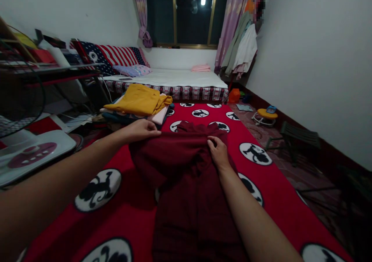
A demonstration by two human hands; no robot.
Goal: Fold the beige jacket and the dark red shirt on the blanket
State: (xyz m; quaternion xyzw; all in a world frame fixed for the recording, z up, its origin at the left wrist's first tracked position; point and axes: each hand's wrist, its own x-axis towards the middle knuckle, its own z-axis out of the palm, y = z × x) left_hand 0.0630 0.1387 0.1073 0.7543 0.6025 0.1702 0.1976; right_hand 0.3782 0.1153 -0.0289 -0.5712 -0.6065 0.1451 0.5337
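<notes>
A dark maroon garment (186, 192) lies over a red blanket (136, 223) patterned with black figures in white circles. I cannot make out which kind of garment it is. My left hand (142, 131) pinches its upper edge at the left and holds that part raised off the blanket. Farther right on the same edge, my right hand (217, 151) grips the cloth between thumb and fingers. Between the hands the edge is stretched nearly straight. Some bunched maroon cloth lies just beyond it.
Folded clothes with a yellow garment (139, 99) on top are stacked beyond my left hand. A bed (174, 78) stands under the window. At the left are a cluttered desk (58, 70) and a fan (20, 99); at the right, a yellow stool (266, 114) and a folding stool (300, 134).
</notes>
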